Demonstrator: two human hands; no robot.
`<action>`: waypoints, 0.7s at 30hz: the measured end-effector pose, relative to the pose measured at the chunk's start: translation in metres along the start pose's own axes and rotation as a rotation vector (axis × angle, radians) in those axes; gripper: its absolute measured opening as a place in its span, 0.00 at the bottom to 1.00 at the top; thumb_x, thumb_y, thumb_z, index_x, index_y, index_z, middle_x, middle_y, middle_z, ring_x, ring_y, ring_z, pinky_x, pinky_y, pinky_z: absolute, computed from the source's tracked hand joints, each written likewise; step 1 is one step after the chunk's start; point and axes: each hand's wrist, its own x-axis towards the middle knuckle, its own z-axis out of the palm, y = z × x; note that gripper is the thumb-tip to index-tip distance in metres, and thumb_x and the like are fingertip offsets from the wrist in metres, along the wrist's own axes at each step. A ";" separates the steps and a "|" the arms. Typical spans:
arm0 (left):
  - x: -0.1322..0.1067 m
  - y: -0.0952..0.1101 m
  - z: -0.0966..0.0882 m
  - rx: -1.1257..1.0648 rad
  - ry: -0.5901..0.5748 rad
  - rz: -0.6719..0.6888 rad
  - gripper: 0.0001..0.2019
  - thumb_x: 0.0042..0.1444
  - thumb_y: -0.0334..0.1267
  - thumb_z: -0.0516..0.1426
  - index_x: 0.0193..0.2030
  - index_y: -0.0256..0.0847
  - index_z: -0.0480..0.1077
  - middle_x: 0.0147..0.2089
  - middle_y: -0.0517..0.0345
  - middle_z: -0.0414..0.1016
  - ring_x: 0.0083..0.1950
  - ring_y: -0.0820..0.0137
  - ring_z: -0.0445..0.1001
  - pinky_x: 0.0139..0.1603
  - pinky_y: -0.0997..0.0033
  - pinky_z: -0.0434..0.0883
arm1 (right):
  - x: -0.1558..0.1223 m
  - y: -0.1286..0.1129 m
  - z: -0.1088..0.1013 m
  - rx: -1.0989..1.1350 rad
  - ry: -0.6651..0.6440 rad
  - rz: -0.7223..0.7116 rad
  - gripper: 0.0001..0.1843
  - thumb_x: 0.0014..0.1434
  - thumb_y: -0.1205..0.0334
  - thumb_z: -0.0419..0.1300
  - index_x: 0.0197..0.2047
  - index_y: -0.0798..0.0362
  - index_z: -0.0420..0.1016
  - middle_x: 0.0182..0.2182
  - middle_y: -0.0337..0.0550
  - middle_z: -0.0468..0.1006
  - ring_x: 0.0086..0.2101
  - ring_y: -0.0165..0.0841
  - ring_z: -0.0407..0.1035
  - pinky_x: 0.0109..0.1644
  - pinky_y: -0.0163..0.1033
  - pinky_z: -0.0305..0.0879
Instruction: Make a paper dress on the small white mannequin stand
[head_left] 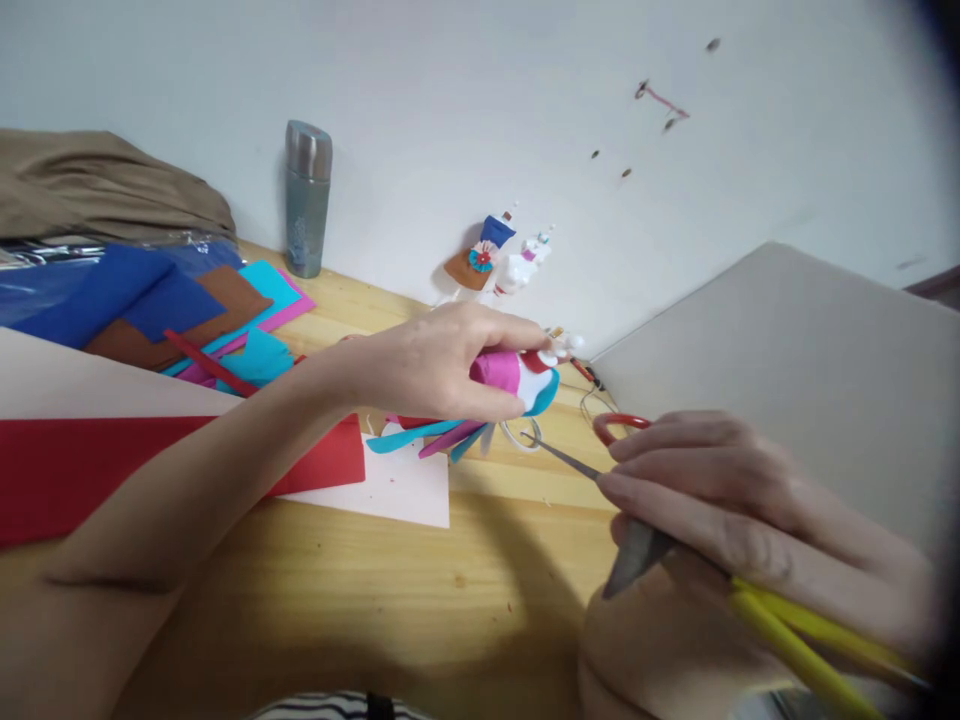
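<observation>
My left hand [431,360] is closed around a small white doll-like figure [536,383] dressed in pink, red and teal material. Teal and pink strips [420,437] stick out below that hand. My right hand [712,500] grips a tool with yellow handles [799,645]. A thin metal tip [559,457] points from these fingers toward the figure, close to a pale ring. Against the same hand are a red loop handle [622,425] and a grey blade-like piece [636,558]. How these parts join is hidden by the fingers.
Two other dressed figures, one in blue and brown [469,270] and one white [523,265], stand by the wall. A flask [307,200] stands at the back left. Coloured sheets [180,300], red material [330,465] and white paper [420,490] lie on the wooden table [420,600].
</observation>
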 end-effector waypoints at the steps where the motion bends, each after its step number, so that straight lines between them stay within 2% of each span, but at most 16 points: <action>1: 0.000 0.001 0.000 -0.023 -0.013 -0.002 0.10 0.53 0.32 0.58 0.42 0.39 0.76 0.32 0.61 0.72 0.37 0.72 0.71 0.40 0.76 0.70 | 0.000 -0.003 -0.002 -0.054 -0.086 -0.003 0.14 0.69 0.65 0.56 0.40 0.43 0.84 0.25 0.41 0.77 0.35 0.40 0.76 0.43 0.51 0.75; 4: -0.001 0.004 0.000 -0.062 -0.040 -0.023 0.11 0.53 0.33 0.58 0.44 0.40 0.76 0.32 0.60 0.72 0.39 0.71 0.72 0.40 0.75 0.69 | 0.001 -0.005 -0.013 -0.152 -0.181 -0.095 0.11 0.68 0.61 0.58 0.42 0.38 0.83 0.27 0.38 0.79 0.35 0.41 0.78 0.42 0.53 0.73; 9: -0.003 0.006 0.000 -0.080 -0.056 -0.048 0.12 0.51 0.34 0.60 0.44 0.41 0.77 0.33 0.59 0.75 0.41 0.69 0.73 0.41 0.75 0.70 | 0.005 -0.003 -0.036 -0.223 -0.368 -0.223 0.13 0.69 0.62 0.55 0.42 0.43 0.82 0.31 0.42 0.83 0.38 0.43 0.78 0.47 0.56 0.71; 13: -0.003 0.009 0.000 -0.093 -0.079 -0.040 0.13 0.51 0.33 0.60 0.45 0.41 0.78 0.34 0.58 0.77 0.39 0.69 0.73 0.40 0.76 0.70 | 0.011 -0.004 -0.050 -0.254 -0.527 -0.246 0.11 0.66 0.65 0.58 0.44 0.42 0.82 0.33 0.40 0.84 0.39 0.44 0.78 0.50 0.57 0.69; 17: -0.003 0.014 0.001 -0.091 -0.163 -0.001 0.18 0.54 0.31 0.58 0.51 0.43 0.78 0.36 0.60 0.78 0.33 0.74 0.71 0.35 0.77 0.68 | 0.011 -0.006 -0.050 -0.195 -0.555 -0.246 0.12 0.69 0.61 0.55 0.39 0.43 0.81 0.33 0.42 0.84 0.40 0.42 0.77 0.50 0.55 0.70; 21: -0.003 0.017 0.002 -0.133 -0.198 0.002 0.19 0.52 0.30 0.58 0.51 0.44 0.78 0.34 0.62 0.77 0.30 0.75 0.69 0.32 0.77 0.67 | 0.003 -0.009 -0.041 -0.124 -0.392 -0.068 0.12 0.67 0.55 0.59 0.32 0.37 0.80 0.27 0.39 0.79 0.35 0.41 0.77 0.43 0.52 0.74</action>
